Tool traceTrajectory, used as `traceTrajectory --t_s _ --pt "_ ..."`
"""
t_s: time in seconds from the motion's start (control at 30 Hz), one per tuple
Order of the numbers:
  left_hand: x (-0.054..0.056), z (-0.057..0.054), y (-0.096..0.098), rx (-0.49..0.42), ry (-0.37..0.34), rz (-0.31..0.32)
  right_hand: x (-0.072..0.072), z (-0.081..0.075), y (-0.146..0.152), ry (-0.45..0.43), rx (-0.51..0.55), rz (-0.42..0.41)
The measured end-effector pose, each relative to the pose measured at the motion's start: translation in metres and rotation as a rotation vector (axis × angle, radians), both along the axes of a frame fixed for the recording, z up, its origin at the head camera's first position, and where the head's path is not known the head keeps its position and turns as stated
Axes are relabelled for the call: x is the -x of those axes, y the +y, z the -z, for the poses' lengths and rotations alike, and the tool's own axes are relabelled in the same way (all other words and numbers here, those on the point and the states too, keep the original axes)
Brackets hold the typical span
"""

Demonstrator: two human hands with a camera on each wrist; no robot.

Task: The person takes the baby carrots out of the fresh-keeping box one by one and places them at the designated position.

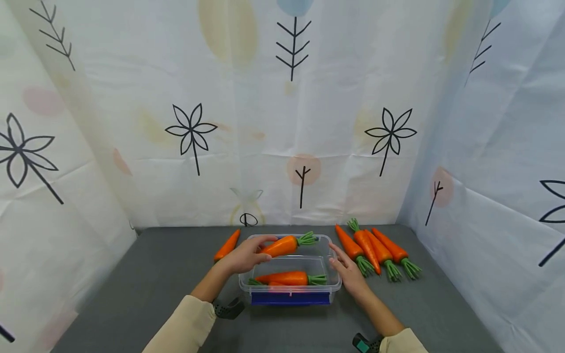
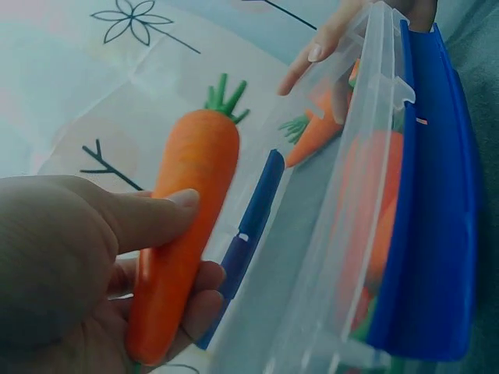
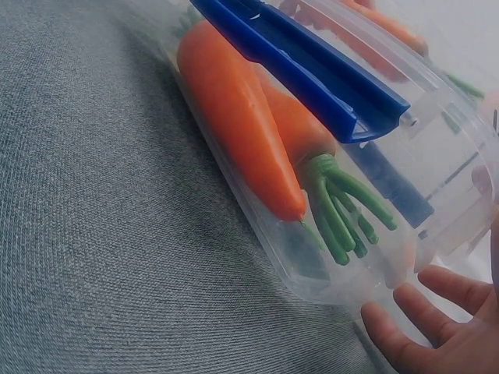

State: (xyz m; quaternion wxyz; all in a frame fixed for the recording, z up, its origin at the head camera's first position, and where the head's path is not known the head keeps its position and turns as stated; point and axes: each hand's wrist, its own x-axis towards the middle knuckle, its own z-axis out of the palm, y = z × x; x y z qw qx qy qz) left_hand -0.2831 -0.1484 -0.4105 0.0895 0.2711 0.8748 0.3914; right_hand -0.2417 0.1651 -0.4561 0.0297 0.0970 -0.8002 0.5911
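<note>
My left hand [image 1: 245, 255] grips a carrot [image 1: 284, 246] between thumb and fingers, over the back part of a clear plastic box [image 1: 289, 289] with blue latches. In the left wrist view the carrot [image 2: 191, 218] points its short green stems up, away from the palm. Inside the box, several more carrots [image 3: 234, 117] lie along its front wall, stems and tips at opposite ends. My right hand [image 1: 350, 277] is at the box's right side, its fingertips at the rim. The right wrist view shows its fingers [image 3: 421, 315] spread and fairly straight beside the clear wall.
Several carrots [image 1: 375, 250] with green stems lie on the grey table [image 1: 176, 274] to the right of the box. Another carrot [image 1: 227, 246] lies left of it, partly behind my left hand. A patterned white curtain [image 1: 265, 98] stands behind and on both sides.
</note>
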Motion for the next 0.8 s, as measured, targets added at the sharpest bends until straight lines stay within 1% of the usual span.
traceTrajectory --t_s 0.1,0.17,0.3,0.37,0.53,0.67,0.8 --pt "-0.003 0.004 -0.006 -0.033 0.052 -0.064 0.000 0.001 0.000 -0.004 -0.002 0.004" --pt "-0.004 0.007 -0.009 -0.072 0.075 -0.128 0.000 0.002 0.000 -0.007 -0.002 0.006" --pt "-0.005 0.013 -0.017 -0.179 0.091 -0.267 -0.001 0.003 0.001 0.004 -0.008 0.007" --pt "-0.005 0.015 -0.022 -0.216 0.098 -0.323 -0.001 0.003 0.001 0.005 -0.006 0.008" --pt "-0.003 0.017 -0.040 -0.245 0.139 -0.418 0.000 0.002 0.000 0.006 0.000 0.011" --pt "0.000 0.021 -0.055 -0.280 0.137 -0.485 0.000 0.001 0.000 0.007 0.003 0.010" --pt "0.003 0.027 -0.066 -0.322 0.140 -0.558 -0.001 0.002 0.000 0.007 0.004 0.015"
